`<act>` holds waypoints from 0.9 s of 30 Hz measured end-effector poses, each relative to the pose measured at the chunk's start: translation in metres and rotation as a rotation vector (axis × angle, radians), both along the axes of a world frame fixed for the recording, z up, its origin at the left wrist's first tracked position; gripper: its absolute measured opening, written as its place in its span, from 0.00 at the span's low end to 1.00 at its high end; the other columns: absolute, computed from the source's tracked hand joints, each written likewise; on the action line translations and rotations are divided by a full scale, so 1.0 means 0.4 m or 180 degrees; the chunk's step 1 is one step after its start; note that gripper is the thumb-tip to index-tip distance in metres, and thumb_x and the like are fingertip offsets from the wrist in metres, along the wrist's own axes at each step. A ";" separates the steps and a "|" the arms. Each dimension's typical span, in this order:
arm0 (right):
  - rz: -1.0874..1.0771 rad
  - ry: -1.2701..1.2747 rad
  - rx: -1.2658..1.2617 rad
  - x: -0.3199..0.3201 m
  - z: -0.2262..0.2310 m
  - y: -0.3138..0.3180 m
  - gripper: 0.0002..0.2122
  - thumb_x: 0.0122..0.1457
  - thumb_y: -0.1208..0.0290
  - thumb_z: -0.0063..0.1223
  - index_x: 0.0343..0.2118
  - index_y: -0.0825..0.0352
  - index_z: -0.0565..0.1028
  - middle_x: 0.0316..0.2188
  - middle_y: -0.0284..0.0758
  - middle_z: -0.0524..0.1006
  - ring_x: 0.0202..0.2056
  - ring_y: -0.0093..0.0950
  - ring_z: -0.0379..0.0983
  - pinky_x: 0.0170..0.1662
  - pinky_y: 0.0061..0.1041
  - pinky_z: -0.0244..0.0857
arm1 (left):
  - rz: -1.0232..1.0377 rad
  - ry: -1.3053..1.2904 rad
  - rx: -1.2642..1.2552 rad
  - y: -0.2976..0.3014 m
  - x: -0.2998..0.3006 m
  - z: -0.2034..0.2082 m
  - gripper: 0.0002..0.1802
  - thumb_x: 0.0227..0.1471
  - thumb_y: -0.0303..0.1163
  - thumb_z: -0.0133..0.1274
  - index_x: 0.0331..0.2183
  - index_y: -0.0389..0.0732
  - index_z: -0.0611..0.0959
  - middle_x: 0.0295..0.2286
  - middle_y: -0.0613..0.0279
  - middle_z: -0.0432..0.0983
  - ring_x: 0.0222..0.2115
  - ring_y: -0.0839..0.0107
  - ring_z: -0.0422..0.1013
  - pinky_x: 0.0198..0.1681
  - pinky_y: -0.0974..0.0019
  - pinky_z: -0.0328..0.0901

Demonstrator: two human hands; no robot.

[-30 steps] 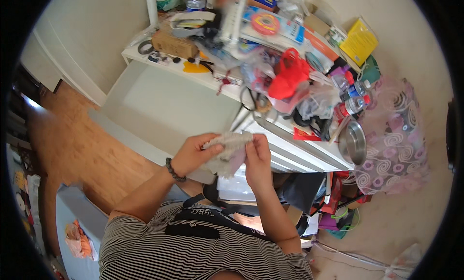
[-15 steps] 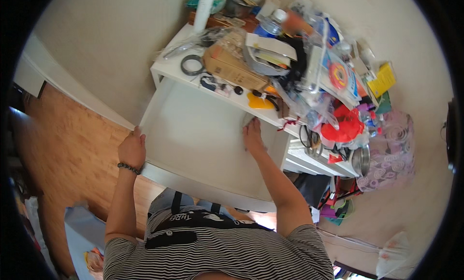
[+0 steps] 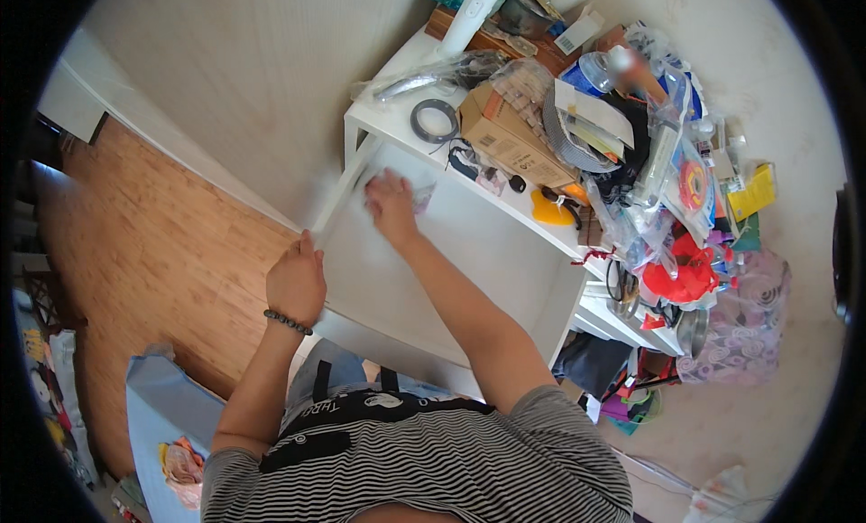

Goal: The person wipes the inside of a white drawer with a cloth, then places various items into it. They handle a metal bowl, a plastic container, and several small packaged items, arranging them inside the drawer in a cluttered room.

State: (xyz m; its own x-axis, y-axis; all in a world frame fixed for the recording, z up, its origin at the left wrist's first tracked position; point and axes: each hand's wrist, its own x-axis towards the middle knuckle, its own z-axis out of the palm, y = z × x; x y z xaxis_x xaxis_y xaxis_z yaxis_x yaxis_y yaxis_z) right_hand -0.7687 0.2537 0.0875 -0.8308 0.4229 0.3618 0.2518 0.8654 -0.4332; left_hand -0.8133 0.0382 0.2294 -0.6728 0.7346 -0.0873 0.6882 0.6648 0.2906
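Note:
A white drawer (image 3: 451, 306) is pulled out of a white desk, its inside bare and pale. My left hand (image 3: 298, 277), with a dark bead bracelet at the wrist, grips the drawer's left side near the front corner. Deep inside, toward the far left corner, my right hand (image 3: 391, 205) reaches down at the drawer bottom, its fingers smeared by motion. A small pale pinkish piece (image 3: 423, 198), perhaps thin cloth or paper, shows beside that hand. Whether the fingers hold it I cannot make out.
The desk top (image 3: 394, 108) above bears a grey tape roll (image 3: 435, 121), a cardboard box (image 3: 510, 135), a yellow object (image 3: 550, 209) and heaped plastic bags. At left stands a wall panel (image 3: 244, 99) beside the wooden floor (image 3: 171, 252). A light blue surface (image 3: 171, 406) lies lower left.
My right hand has swept from the drawer's right far side to its left far side. My left hand keeps its grip on the drawer. The whole view has shifted.

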 end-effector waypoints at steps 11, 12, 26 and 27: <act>0.2373 -0.0945 -0.0904 0.395 0.098 -0.147 0.04 0.43 0.75 0.50 0.22 0.60 0.76 0.34 0.32 0.73 0.40 0.35 0.67 0.50 0.47 0.55 | 0.0133 0.0160 -0.0019 -0.013 0.008 -0.004 0.19 0.56 0.35 0.40 0.46 0.35 0.71 0.33 0.49 0.75 0.32 0.54 0.73 0.33 0.56 0.68; 0.2405 -0.1255 -0.1165 0.492 0.109 -0.119 0.04 0.43 0.75 0.50 0.22 0.59 0.77 0.34 0.31 0.73 0.41 0.34 0.66 0.52 0.48 0.53 | 0.0148 0.0147 -0.0020 -0.008 0.010 -0.001 0.18 0.56 0.36 0.40 0.45 0.35 0.72 0.33 0.48 0.75 0.32 0.54 0.72 0.33 0.55 0.68; 0.1967 -0.0511 -0.1280 0.175 0.015 -0.151 0.10 0.36 0.81 0.54 0.26 0.63 0.76 0.32 0.39 0.71 0.39 0.40 0.67 0.38 0.33 0.63 | 0.0185 0.0368 0.0079 -0.008 -0.003 -0.024 0.17 0.56 0.37 0.41 0.45 0.40 0.73 0.33 0.51 0.76 0.33 0.53 0.73 0.33 0.53 0.67; 0.2076 -0.0826 -0.1356 0.233 0.014 -0.173 0.08 0.38 0.81 0.54 0.25 0.63 0.75 0.31 0.39 0.71 0.38 0.40 0.67 0.38 0.33 0.63 | 0.0185 0.0347 0.0155 -0.017 0.004 -0.039 0.17 0.55 0.37 0.41 0.45 0.40 0.74 0.33 0.51 0.76 0.32 0.53 0.73 0.33 0.53 0.67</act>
State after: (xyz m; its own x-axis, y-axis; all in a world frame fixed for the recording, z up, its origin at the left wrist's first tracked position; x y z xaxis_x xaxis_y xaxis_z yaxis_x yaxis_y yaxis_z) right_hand -0.6753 0.1846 0.0930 -0.9923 -0.1164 0.0418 -0.1077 0.6468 -0.7550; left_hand -0.8117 0.0315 0.2139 -0.7180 0.6957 0.0234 0.6781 0.6915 0.2492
